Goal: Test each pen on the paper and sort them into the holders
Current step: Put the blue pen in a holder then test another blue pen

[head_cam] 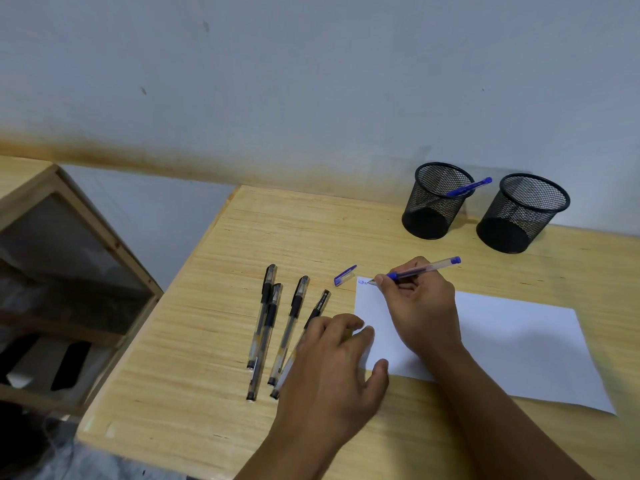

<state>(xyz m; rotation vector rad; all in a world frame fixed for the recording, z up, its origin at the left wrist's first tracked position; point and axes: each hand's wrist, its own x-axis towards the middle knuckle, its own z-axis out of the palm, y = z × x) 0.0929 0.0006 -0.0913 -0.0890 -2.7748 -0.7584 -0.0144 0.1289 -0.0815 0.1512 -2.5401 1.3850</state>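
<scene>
The wooden tabletop carries everything, butted against a pale wall, with a wooden shelf unit off to the left of both hands. A white sheet of paper lies flat under the right hand and runs away to its right; a short blue scribble sits at the sheet's far left corner, just ahead of the right fingers.

Two black mesh holders stand well beyond the right fingers, near the wall. The left holder has a blue pen leaning in it, its end poking over the rim. I can see nothing inside the right holder.

The left hand rests palm down, its fingers loosely spread, the tips pressing the near left edge of the paper and pinching nothing. The right hand rests on the paper, its fingers pinching an uncapped blue pen near the grip, the tip touching the paper at the scribble.

Four black capped pens lie side by side on the tabletop just left of the left fingers, the nearest partly hidden under that hand. A loose blue cap lies on the wood just left of the right fingers, beside the paper's corner.
</scene>
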